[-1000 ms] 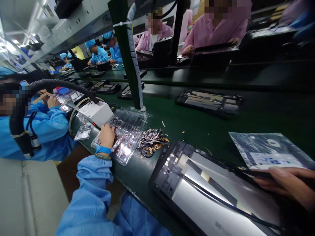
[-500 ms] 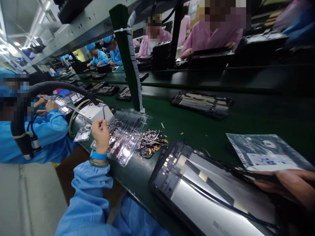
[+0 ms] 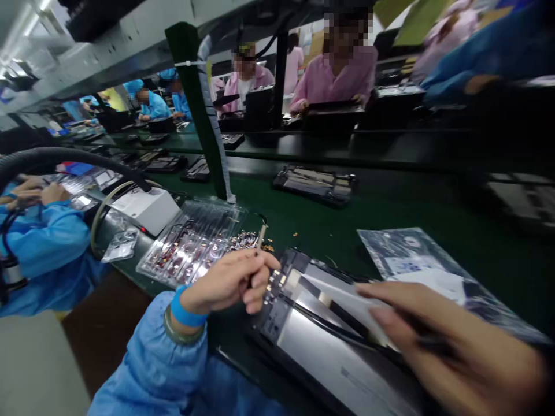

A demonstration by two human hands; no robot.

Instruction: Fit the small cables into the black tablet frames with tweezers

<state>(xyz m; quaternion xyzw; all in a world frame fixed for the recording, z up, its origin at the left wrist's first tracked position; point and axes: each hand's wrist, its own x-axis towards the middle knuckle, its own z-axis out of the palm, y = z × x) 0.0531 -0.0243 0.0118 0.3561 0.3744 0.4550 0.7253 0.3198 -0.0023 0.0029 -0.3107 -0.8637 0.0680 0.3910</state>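
Observation:
My left hand (image 3: 236, 280), with a blue wristband, is closed in a pinch on a small flex cable (image 3: 262, 236). Its pale strip and dark curled end stick up above my fingertips. The hand hovers at the upper left corner of an opened tablet (image 3: 312, 341), which shows a silver battery area, a black cable and a circuit board. Over the tablet's right side is my right hand (image 3: 442, 335), blurred, fingers curled around something dark that I cannot make out. A pile of small cables (image 3: 245, 240) lies behind my left hand, partly hidden by it.
A clear plastic tray (image 3: 191, 242) of small parts lies to the left, beside a white box (image 3: 145, 208) and a black flexible hose (image 3: 78, 156). A plastic bag (image 3: 411, 254) is behind the tablet. Another opened tablet (image 3: 314, 185) rests farther back. Co-workers sit across and at left.
My left hand has moved right, from above the plastic tray to the tablet's corner, carrying the small cable. My right hand has come left over the tablet. The view has shifted right.

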